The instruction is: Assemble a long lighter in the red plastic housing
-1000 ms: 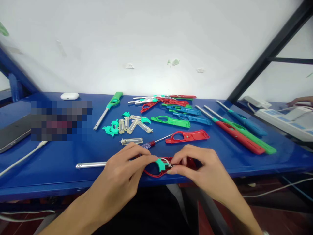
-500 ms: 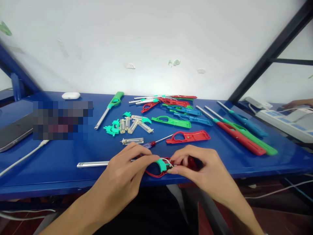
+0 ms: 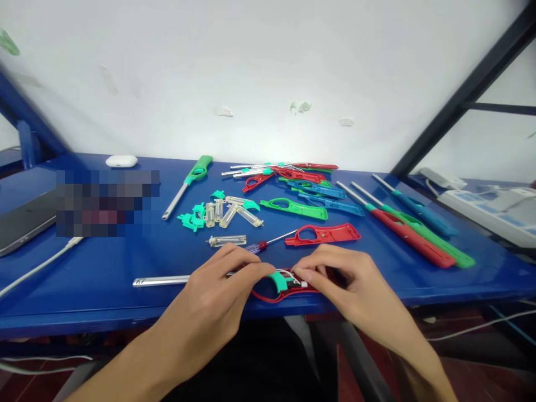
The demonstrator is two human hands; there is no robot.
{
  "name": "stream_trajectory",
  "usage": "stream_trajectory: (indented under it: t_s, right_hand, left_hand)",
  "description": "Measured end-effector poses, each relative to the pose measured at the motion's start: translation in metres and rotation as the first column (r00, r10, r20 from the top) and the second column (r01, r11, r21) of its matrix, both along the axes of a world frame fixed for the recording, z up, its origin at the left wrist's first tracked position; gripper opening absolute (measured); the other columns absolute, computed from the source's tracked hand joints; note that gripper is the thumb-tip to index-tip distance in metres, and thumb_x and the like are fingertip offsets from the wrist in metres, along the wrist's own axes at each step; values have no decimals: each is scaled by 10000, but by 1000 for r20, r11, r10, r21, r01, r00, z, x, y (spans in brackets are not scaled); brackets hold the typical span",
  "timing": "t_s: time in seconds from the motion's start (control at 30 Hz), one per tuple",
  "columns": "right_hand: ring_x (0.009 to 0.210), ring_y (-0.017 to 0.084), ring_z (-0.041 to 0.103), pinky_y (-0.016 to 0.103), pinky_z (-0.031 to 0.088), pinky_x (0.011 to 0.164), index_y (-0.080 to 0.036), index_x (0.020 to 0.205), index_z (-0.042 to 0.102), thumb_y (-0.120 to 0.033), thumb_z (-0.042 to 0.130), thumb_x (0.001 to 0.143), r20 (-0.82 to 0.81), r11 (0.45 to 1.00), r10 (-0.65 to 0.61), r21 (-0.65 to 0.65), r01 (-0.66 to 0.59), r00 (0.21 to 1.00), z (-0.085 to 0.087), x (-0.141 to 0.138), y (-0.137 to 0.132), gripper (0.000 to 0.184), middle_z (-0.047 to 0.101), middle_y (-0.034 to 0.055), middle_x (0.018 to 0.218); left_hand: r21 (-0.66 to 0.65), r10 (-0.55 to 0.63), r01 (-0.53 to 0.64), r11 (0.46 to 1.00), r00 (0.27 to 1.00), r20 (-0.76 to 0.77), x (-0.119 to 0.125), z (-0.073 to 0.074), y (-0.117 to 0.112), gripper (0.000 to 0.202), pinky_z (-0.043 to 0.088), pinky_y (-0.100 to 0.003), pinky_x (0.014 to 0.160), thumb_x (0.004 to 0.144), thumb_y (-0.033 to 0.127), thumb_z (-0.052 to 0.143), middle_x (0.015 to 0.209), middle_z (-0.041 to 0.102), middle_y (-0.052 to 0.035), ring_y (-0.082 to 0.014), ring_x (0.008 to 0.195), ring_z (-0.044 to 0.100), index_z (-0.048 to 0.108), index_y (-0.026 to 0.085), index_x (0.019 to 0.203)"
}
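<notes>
Red lighter shell [image 3: 288, 294], one, is pinched by the left hand [image 3: 220, 287] and overlapped by the right hand [image 3: 349, 276], narrowed, its grip unclear. Beyond them, one screwdriver [image 3: 262, 244] and six clear fuel tanks [image 3: 226, 240] are laid.

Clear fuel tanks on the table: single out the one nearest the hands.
The clear fuel tank lying alone beside the screwdriver; the others sit bunched farther back.
</notes>
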State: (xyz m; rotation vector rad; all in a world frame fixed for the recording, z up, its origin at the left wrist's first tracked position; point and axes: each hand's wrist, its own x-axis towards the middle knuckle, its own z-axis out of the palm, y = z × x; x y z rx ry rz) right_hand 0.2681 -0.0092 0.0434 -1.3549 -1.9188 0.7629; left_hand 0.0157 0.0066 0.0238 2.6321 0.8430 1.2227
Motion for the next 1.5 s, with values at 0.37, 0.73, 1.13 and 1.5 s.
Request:
stream_trajectory:
  t_s: [0.37,0.73,1.13,1.5]
  right_hand:
    - [780,122,637,279,450,684,-366,919,822,-390,721,1012,8,999,23,-36,-23,1000,0,2,2,140,748,-69,908]
    - [790,172,639,316,445,698,-304,916,782,-392,669,1039,19,1000,-5,-12,5,1000,-1,-3,4,189,740,-10,904]
    - [828,166,658,310,471,764,-289,888,754,-410,649,1050,8,1000,-13,-5,13,1000,0,-2,4,228,742,-21,905]
    - [789,187,667,320,491,695,-318,918,841,-463,742,983,13,1000,6,-27,-5,1000,3,3,5,187,763,7,919]
  left_hand:
    - [-14,-12,12,1000,1000,3,-1,-2,-1,345,487,-262,945,1012,-51,554,1093,665,-21,-137,992,584,664,192,1232]
    - [-9,-2,2,1000,1000,-15,0,0,-1,323,504,-269,928,1014,-43,556,1091,668,-28,-142,991,591,667,178,1222]
    - [24,0,0,1000,1000,-5,0,-3,-1,325,516,-263,923,1011,-37,571,1113,661,-42,-144,1006,588,665,161,1252]
    - [45,11,-12,999,1000,24,1,-6,-1,380,540,-287,929,1004,-64,550,1113,662,-47,-149,1017,609,651,170,1286]
